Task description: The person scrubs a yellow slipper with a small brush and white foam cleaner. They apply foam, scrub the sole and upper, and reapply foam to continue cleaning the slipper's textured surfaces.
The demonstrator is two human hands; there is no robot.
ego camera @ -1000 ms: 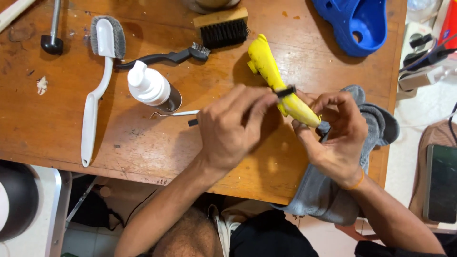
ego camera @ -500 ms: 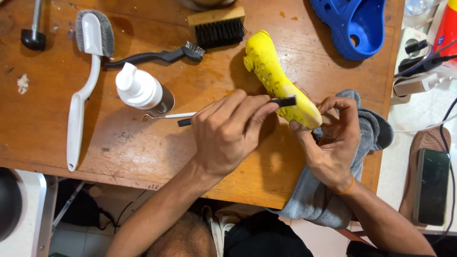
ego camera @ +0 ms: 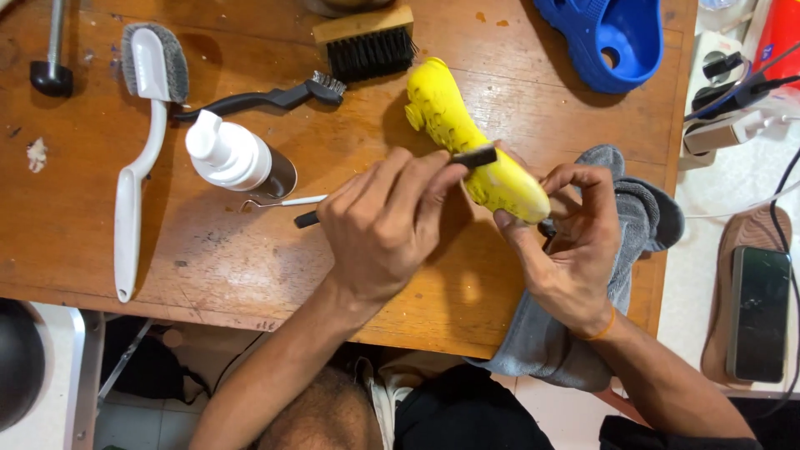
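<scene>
Holding a small dark brush (ego camera: 392,187) in a closed pinch, the left hand (ego camera: 385,223) is sitting at the centre of the frame, the brush's bristle head pressing on the sole of a yellow clog (ego camera: 471,142). The right hand (ego camera: 575,242), right of centre, is gripping the clog's lower end with fingers curled shut around it; the clog is slanting from the upper middle down to the right, above a wooden table (ego camera: 250,267). A grey cloth (ego camera: 633,225) is draping over the table's right edge beneath the right hand.

Lying nearby:
- white bottle (ego camera: 229,157), on its side, left of centre
- white long-handled brush (ego camera: 137,158), far left
- black wire brush (ego camera: 258,100), upper left
- wooden scrub brush (ego camera: 367,42), top centre
- blue clog (ego camera: 608,37), upper right
- phone (ego camera: 757,312), right edge, off the table
</scene>
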